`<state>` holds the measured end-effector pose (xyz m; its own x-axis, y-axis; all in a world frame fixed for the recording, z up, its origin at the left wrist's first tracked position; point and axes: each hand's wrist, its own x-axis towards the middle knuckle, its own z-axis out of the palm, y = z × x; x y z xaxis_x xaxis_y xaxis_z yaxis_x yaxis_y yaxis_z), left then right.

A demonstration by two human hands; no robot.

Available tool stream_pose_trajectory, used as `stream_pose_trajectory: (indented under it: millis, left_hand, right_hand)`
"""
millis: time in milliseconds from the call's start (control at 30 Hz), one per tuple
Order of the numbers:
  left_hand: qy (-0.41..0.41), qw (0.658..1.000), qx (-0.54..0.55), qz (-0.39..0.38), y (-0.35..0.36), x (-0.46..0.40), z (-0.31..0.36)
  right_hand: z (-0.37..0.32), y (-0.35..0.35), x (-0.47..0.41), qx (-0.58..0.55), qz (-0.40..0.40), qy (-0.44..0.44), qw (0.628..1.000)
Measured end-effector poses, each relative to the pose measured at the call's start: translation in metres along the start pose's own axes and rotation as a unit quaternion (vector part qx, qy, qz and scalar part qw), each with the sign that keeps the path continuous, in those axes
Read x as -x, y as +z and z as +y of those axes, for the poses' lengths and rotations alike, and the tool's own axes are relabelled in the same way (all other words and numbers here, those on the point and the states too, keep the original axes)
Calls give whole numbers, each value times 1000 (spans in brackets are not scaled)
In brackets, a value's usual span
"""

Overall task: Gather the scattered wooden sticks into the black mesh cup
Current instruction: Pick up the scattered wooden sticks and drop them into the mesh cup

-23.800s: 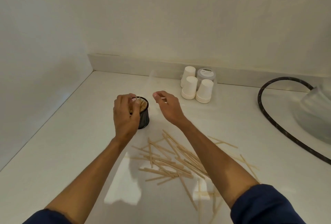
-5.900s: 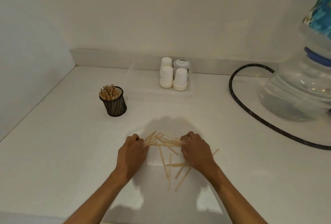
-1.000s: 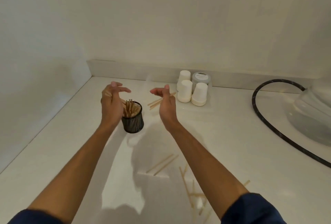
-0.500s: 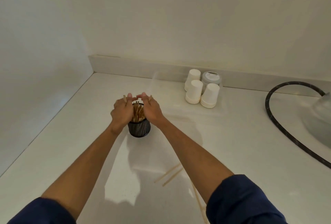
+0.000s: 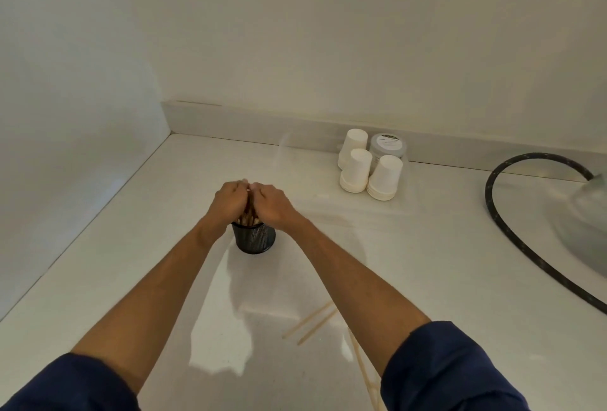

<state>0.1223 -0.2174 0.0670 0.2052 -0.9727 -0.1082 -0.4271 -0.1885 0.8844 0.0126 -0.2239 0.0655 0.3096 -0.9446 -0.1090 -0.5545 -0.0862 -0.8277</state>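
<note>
The black mesh cup (image 5: 254,240) stands on the white counter (image 5: 138,246), packed with upright wooden sticks (image 5: 248,215). My left hand (image 5: 230,202) and my right hand (image 5: 272,203) are cupped together over the cup's top, pressed around the bundle of sticks from both sides. The fingertips meet above the stick tops. A few loose sticks (image 5: 310,325) lie on the counter nearer to me, partly hidden under my right forearm, and others (image 5: 364,368) run toward the bottom edge.
White paper cups (image 5: 356,171) stand upside down with a grey-lidded jar (image 5: 387,144) at the back wall. A black hose (image 5: 512,240) curves on the right beside a clear water bottle (image 5: 588,213). Walls close off the left and back.
My hands have closed in tighter on the stick bundle over the cup and lowered a little. One second ago they were apart, the right one holding sticks beside the cup.
</note>
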Motion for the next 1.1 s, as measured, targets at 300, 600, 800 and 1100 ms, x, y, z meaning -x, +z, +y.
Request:
stream_pose_trajectory:
  millis: [300, 600, 800, 1100]
  left_hand:
    - [-54, 992, 109, 38, -5, 7, -6]
    - [175, 954, 4, 244, 17, 70, -20]
    - [257, 930, -14, 264, 44, 125, -28]
    - [153, 938, -311, 28, 94, 189, -58]
  right_hand:
    - [15, -22, 17, -110, 101, -14, 989]
    - [74, -62, 94, -56, 104, -16, 993]
    - [109, -78, 161, -11, 115, 1, 993]
    - [152, -122, 255, 219, 74, 56, 971]
